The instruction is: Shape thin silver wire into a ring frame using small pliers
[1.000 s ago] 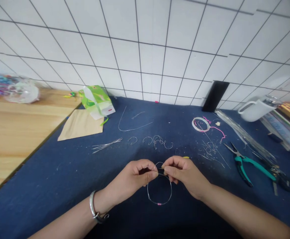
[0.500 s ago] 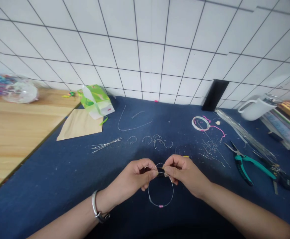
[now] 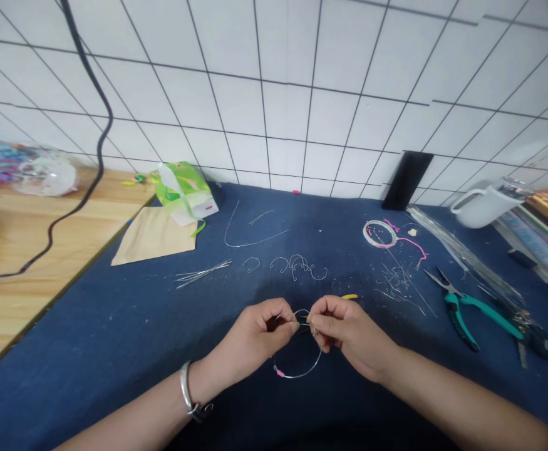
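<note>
Behind left hand [image 3: 251, 332], wire ring [image 3: 296, 377] lies part-hidden; right hand [image 3: 354, 335] pinches it.

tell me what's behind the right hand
A yellow piece pokes out just beyond the right hand. Any more of it is covered by the hand, so I can't tell what it is. Part of the wire loop is hidden there too.
</note>
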Demonstrator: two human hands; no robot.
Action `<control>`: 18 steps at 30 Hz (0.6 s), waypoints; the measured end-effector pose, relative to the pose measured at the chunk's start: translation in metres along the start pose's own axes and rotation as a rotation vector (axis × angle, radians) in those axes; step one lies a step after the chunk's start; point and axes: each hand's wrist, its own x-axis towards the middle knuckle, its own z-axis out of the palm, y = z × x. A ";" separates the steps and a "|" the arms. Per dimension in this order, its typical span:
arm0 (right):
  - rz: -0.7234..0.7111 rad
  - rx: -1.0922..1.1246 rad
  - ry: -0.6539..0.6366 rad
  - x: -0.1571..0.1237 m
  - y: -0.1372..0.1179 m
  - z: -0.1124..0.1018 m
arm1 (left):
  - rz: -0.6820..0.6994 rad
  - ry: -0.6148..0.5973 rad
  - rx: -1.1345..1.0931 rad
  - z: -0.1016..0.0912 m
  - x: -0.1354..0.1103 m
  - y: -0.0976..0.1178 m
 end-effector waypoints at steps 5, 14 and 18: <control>0.056 0.051 -0.005 0.001 0.002 0.000 | 0.011 0.003 0.015 0.000 0.001 0.000; -0.060 -0.188 0.013 0.011 -0.026 -0.001 | 0.210 0.055 0.218 -0.015 0.012 0.018; -0.118 -0.370 0.024 0.026 -0.047 -0.003 | 0.325 0.111 0.376 -0.029 0.025 0.030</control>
